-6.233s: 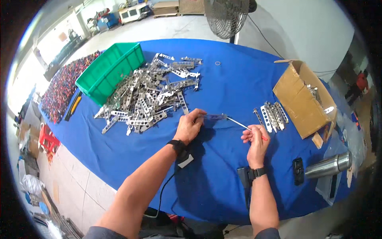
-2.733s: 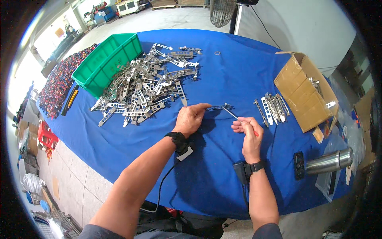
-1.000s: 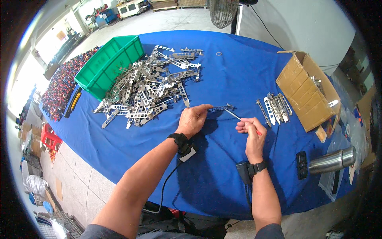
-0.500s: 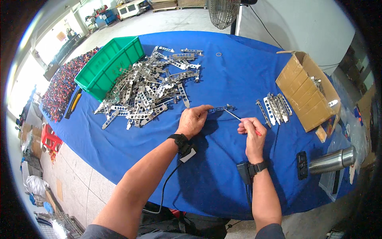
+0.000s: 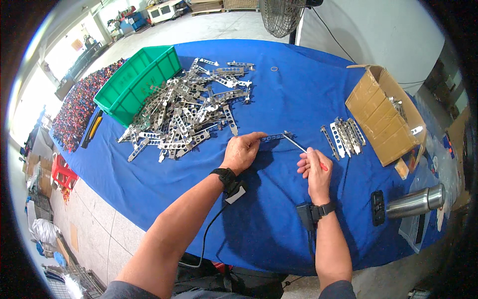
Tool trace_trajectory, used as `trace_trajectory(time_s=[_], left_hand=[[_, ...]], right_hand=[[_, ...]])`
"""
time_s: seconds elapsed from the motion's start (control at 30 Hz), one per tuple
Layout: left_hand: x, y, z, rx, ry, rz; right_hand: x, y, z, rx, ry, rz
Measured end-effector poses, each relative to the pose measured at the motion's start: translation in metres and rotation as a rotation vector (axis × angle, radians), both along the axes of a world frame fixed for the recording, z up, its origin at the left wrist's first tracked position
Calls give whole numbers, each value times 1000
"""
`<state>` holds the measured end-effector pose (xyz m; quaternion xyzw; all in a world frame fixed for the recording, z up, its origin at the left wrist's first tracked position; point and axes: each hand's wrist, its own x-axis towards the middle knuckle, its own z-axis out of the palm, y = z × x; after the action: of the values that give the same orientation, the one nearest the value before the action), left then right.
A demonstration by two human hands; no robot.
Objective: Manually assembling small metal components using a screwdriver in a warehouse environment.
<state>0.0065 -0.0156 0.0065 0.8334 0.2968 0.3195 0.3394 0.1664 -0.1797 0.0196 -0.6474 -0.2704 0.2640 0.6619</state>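
Note:
My left hand (image 5: 242,152) is closed on the near end of a flat metal bracket (image 5: 273,136) with a row of holes, keeping it over the blue cloth. A thin metal rod with a red handle, apparently a screwdriver (image 5: 296,143), is pinched in my right hand (image 5: 314,169). The rod's tip meets the bracket near its far end; the exact contact is too small to make out. Left of my left hand lies a big loose heap of similar brackets (image 5: 184,119). To the right of my right hand, several brackets (image 5: 343,137) lie side by side in a row.
A green plastic crate (image 5: 134,87) stands behind the heap, beside a mass of small red and dark pieces (image 5: 82,109). At right are an open cardboard box (image 5: 376,117), a steel flask (image 5: 417,201) and a black device (image 5: 378,207). Cables trail from both wrists.
The rod's angle has shifted slightly, and my right hand has tilted a little with it. My left hand and the bracket stay almost in place.

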Motion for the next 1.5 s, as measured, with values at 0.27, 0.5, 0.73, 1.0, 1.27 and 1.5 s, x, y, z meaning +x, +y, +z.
trace_trajectory(time_s=[0.27,0.5,0.73,1.0,1.27,1.5], left_hand=[[1,0,0,11,25,5],[1,-1,4,7,13,5],[0,0,4,37,16,-7],[2,-2,3,14,23,8],[1,-1,1,8,43,15],[1,1,-2,30,15,10]], right_hand=[[6,-2,-3,-54,-207,30],[5,-2,-3,-20,-228,63],[5,-2,-4,-39,-249,47],[1,-1,2,-41,-230,68],[6,-2,-5,-7,-106,44],[-1,-1,4,-37,-222,20]])
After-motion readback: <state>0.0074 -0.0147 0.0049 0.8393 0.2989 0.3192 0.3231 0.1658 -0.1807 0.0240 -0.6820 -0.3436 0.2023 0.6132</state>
